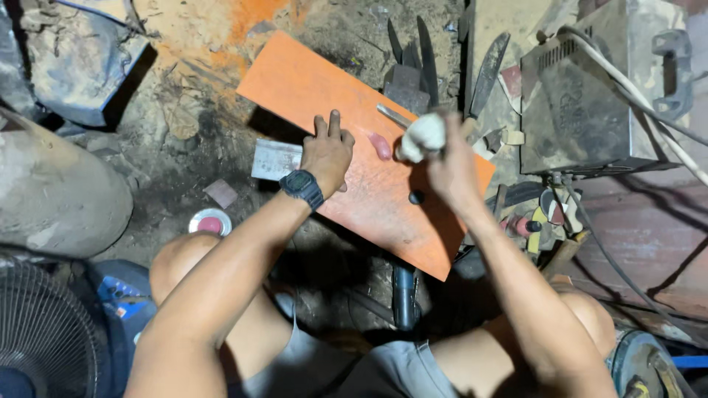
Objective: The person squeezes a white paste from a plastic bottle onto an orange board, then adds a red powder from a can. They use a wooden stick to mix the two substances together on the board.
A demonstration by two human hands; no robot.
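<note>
left hand (pixel 327 151) flat on orange board (pixel 310 85)

Dirt floor (pixel 184 147) bears orange board (pixel 310 85), round tin (pixel 209 222).

Matt orange board (pixel 324 88) (scuffed), dull metal plate (pixel 274 159), rough dirt floor (pixel 184 118).

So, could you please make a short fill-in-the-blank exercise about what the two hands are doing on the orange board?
1. The left hand lies flat on the ____ board.
2. On the left wrist there is a dark ____.
3. The right hand grips a ____ wad of cloth.
4. In the lower left corner stands a ____ with a wire guard.

Missing words: orange; watch; white; fan
</note>
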